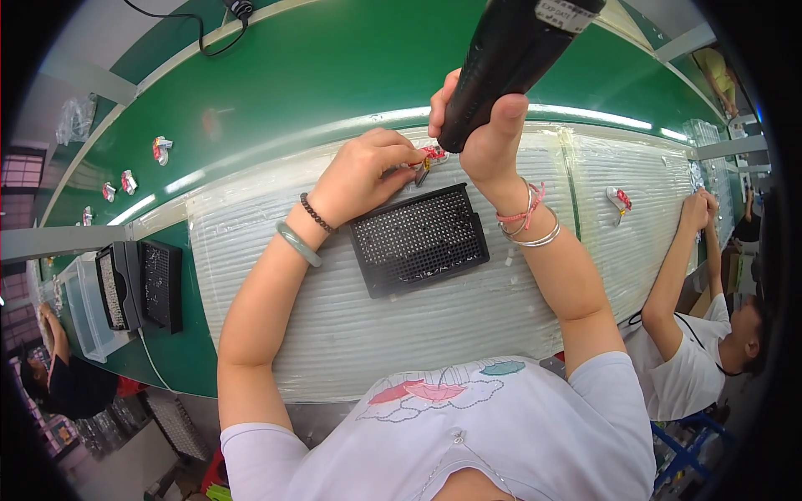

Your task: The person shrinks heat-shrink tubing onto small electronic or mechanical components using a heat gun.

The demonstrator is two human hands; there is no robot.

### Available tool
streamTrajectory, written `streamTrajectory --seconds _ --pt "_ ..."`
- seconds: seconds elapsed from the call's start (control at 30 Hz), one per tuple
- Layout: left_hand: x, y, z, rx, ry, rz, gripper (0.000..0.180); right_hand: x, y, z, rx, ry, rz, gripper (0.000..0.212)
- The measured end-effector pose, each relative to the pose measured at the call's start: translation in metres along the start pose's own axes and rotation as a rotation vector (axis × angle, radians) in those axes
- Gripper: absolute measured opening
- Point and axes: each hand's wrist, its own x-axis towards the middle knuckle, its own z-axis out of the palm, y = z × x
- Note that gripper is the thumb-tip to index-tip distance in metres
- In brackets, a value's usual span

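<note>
My left hand (pixel 361 174) pinches a small part with red, white and yellow pieces (pixel 433 155) near the far edge of the ribbed, film-covered mat (pixel 334 351). Wrapped in my right hand (pixel 491 142) is a thick black handheld power tool (pixel 505 63), tilted, its lower end right at that part. Its tip is hard to make out. Just nearer to me lies a black perforated tray (pixel 419 238), its grid filled with tiny light-coloured pieces. A similar red and white part (pixel 619 200) rests on the mat to the right.
Several more small parts (pixel 161 150) lie on the green table (pixel 276 67) at the left. A black box with a second gridded tray (pixel 134 285) stands beside a clear bin (pixel 88 313). Co-workers sit at right (pixel 693 334) and left (pixel 71 376). A cable (pixel 205 37) trails at the back.
</note>
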Motion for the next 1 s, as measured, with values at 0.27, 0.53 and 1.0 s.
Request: streamTrajectory --seconds 0.27,0.53,1.0 --pt "0.0 0.001 0.001 0.001 -0.01 -0.01 0.017 0.002 -0.004 0.001 -0.081 -0.042 0.033 0.069" --pt "-0.003 -0.001 0.0 -0.005 -0.008 -0.024 0.017 -0.01 -0.057 0.0 -0.073 -0.114 0.138 0.103" --pt "-0.002 -0.003 0.002 0.013 0.005 -0.015 0.022 -0.033 -0.037 -0.008 -0.107 0.004 0.191 0.097"
